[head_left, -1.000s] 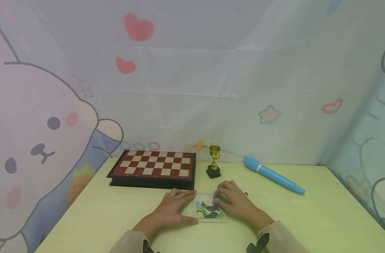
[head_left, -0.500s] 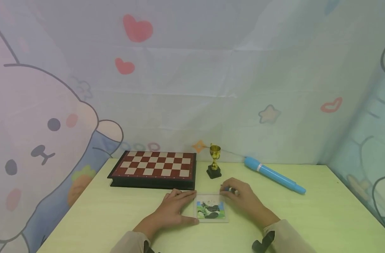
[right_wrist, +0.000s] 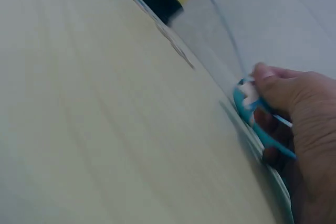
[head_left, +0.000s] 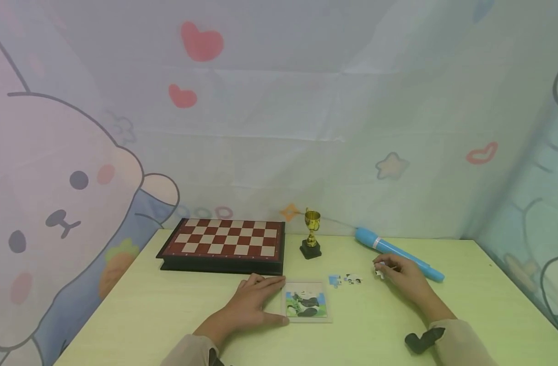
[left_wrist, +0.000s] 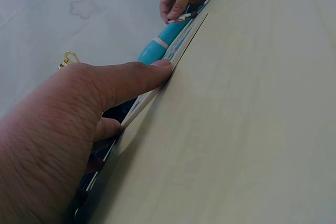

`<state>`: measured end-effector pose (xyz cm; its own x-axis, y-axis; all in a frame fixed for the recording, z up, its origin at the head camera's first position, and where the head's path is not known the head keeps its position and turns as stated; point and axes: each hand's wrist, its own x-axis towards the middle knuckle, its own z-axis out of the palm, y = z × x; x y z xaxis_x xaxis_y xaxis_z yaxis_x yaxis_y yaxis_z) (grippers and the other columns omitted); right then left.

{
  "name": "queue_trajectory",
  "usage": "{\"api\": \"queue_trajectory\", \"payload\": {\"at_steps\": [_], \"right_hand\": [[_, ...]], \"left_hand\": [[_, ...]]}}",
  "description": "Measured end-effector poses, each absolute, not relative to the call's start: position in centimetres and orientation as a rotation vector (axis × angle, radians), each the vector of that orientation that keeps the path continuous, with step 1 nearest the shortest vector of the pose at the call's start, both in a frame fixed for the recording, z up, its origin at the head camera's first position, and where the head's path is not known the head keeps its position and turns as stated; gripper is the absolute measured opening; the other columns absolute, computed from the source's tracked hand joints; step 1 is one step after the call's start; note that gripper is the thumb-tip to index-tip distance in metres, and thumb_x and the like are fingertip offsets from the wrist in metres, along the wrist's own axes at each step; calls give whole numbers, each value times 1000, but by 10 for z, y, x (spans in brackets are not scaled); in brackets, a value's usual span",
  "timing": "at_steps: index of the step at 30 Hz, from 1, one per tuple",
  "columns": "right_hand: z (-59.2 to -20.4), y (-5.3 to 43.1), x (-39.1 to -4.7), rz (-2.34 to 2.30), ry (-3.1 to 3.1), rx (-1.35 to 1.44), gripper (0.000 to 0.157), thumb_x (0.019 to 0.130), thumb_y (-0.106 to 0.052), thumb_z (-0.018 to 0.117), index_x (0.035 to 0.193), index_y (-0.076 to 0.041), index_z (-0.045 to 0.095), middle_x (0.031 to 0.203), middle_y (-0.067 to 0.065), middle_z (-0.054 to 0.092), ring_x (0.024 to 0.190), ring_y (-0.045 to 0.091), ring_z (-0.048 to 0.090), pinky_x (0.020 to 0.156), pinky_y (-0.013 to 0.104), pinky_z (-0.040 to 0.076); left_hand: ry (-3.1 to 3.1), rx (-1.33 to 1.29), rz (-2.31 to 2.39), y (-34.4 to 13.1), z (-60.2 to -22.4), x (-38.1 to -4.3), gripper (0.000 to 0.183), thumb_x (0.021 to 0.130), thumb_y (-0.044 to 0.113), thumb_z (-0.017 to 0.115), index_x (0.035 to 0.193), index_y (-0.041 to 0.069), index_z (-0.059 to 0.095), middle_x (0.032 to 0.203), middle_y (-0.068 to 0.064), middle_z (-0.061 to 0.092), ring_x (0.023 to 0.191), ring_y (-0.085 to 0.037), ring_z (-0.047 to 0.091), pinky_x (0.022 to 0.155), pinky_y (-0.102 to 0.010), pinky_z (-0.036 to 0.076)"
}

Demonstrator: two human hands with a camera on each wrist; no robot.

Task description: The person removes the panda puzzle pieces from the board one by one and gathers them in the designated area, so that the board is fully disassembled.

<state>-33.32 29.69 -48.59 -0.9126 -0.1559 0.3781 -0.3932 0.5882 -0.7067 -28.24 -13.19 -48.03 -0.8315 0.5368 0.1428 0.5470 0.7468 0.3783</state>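
Note:
A small jigsaw puzzle (head_left: pixel 308 304) with a panda picture lies in a pale frame at the table's centre. My left hand (head_left: pixel 253 305) spans the frame's left side, fingers extended to its upper corner and thumb to its lower one. In the left wrist view that thumb (left_wrist: pixel 136 80) lies along the frame's edge. Off to the right, my right hand (head_left: pixel 404 279) pinches a small whitish puzzle piece (right_wrist: pixel 248 94) between thumb and fingers. Between the frame and this hand, a blue puzzle piece (head_left: pixel 335 280) and a black-and-white puzzle piece (head_left: pixel 353 279) lie on the table.
Behind my left hand sits a black box (head_left: pixel 221 264) with a red-and-white chessboard top. A gold trophy cup (head_left: pixel 311 236) on a black base stands to its right. A big blue toy pen (head_left: pixel 388 249) lies behind my right hand, before a printed curtain (head_left: pixel 279 117).
My right hand has moved away rightward from the puzzle's upper right corner. The blue piece, earlier at its fingers, now lies on the table, and it holds a whitish piece. The left hand stays put.

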Motion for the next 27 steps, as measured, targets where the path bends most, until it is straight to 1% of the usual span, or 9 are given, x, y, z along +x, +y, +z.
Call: {"api": "queue_trajectory", "payload": {"at_steps": [3,5,10,15,19,23,27], "right_hand": [[-490,304,-335,1163,-2574,456,17,99,-31,67,108,-18,74,99,-6,71,87,11,62,72,28,51],[-491,304,-337,1162,-2566,483,17,97,-32,69,106,-19,75,97,-6,71,85,11,62,70,28,51],[-494,298,-340,1227,-2584,548,16,95,-29,71,105,-17,75,94,-6,71,82,11,63,68,26,52],[-495,296,-339,1244,-2615,538,15,96,-28,70,106,-17,74,96,-6,70,84,11,62,70,26,52],[-495,295,-337,1182,-2623,556,12,95,-28,71,104,-20,73,95,-7,69,82,11,59,69,26,51],[-497,291,-338,1017,-2605,628,7,94,-24,73,101,-22,73,97,-10,65,85,10,56,72,28,50],[-498,286,-339,923,-2577,689,6,94,-19,73,99,-21,72,99,-11,63,89,10,55,75,30,50]], "left_hand": [[-2911,-906,-636,-133,-480,-282,93,79,79,61,154,28,43,155,16,41,114,-9,38,89,-35,34],[-2908,-909,-633,-133,-480,-283,93,79,78,62,154,27,43,155,15,42,114,-9,38,87,-35,34],[-2900,-917,-637,-133,-480,-282,92,79,76,63,154,25,45,155,11,44,113,-10,39,85,-34,34],[-2904,-912,-643,-133,-481,-283,92,79,77,63,154,26,44,155,13,43,113,-10,38,86,-34,33],[-2912,-908,-648,-132,-480,-282,92,79,77,63,154,27,43,155,14,42,113,-9,38,87,-35,33],[-2917,-907,-640,-131,-480,-282,92,79,77,62,154,27,43,155,15,41,115,-9,38,88,-35,34],[-2918,-902,-642,-131,-480,-282,93,79,78,62,154,28,43,155,16,41,116,-9,38,89,-35,34]]}}
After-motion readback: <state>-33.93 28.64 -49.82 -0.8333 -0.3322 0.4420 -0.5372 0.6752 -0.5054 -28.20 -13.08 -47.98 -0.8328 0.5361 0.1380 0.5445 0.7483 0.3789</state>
